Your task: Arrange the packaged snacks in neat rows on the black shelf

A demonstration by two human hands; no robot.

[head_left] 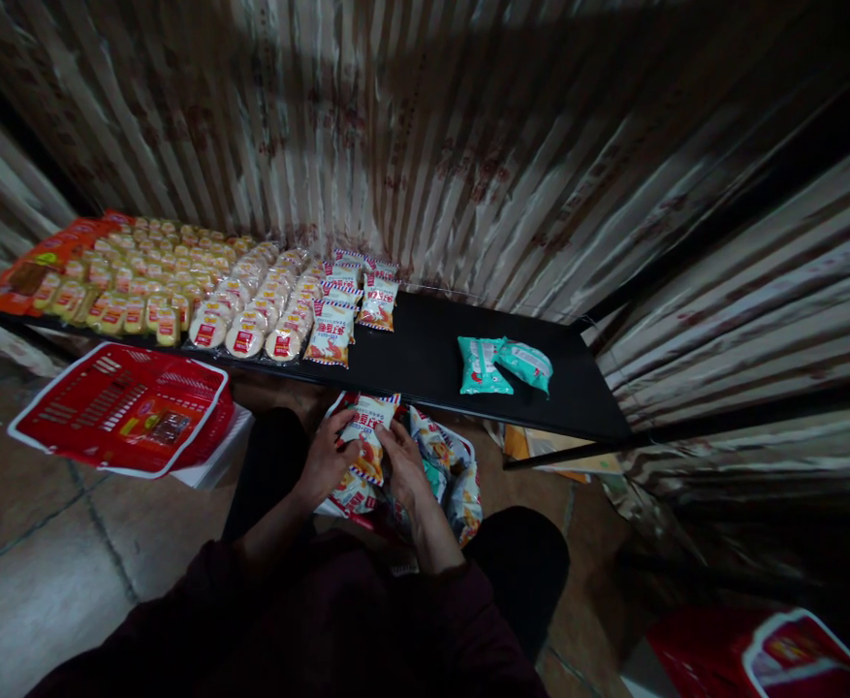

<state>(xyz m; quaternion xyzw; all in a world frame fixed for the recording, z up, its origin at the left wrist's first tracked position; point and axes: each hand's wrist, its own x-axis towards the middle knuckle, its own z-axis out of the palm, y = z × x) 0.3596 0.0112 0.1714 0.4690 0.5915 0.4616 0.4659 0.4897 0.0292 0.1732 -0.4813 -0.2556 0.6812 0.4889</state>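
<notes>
My left hand (327, 458) and my right hand (404, 463) both grip a white snack packet with red and blue trim (368, 434), held below the front edge of a low black shelf (431, 354). Under my hands lies a pile of mixed snack packets (448, 475) on the floor between my knees. On the shelf stand rows of like packets (341, 310), rows of round wrapped cakes (250, 310) and small yellow packets (134, 281). Two teal packets (504, 364) lie apart at the shelf's right.
A red plastic basket (123, 407) sits on the tiled floor at the left. Another red item (751, 654) shows at the bottom right. Striped curtain fabric (468, 145) hangs behind and right of the shelf. Orange packets (39, 262) lie at the shelf's far left.
</notes>
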